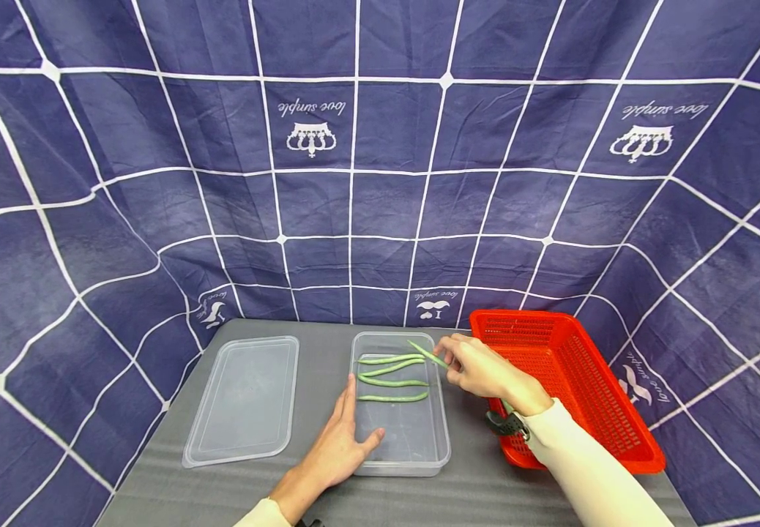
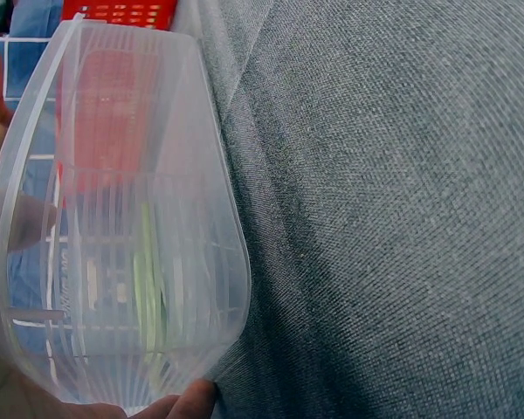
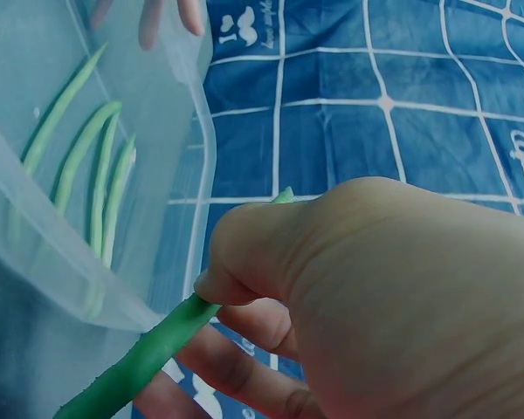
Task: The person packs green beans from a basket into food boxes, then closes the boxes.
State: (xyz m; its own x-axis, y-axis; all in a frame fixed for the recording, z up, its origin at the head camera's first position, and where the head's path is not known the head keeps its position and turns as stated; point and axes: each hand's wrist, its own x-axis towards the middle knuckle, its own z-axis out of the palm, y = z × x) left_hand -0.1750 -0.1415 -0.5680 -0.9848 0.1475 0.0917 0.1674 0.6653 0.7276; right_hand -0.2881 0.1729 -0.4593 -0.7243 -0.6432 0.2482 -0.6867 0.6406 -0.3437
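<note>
A clear plastic container (image 1: 413, 454) sits on the grey table with several green beans (image 1: 392, 380) lying across its far half. My right hand (image 1: 479, 366) pinches another green bean (image 1: 427, 353) over the container's far right corner; in the right wrist view the bean (image 3: 148, 353) runs under my thumb, beside the container's rim (image 3: 205, 157). My left hand (image 1: 343, 443) lies flat with straight fingers against the container's near left side. The left wrist view shows the container wall (image 2: 157, 218) close up, with beans faintly visible through it.
A clear lid (image 1: 244, 399) lies left of the container. A red mesh basket (image 1: 584, 380) stands on the right, behind my right forearm. Blue grid-patterned cloth (image 1: 380, 183) hangs round the table on all sides.
</note>
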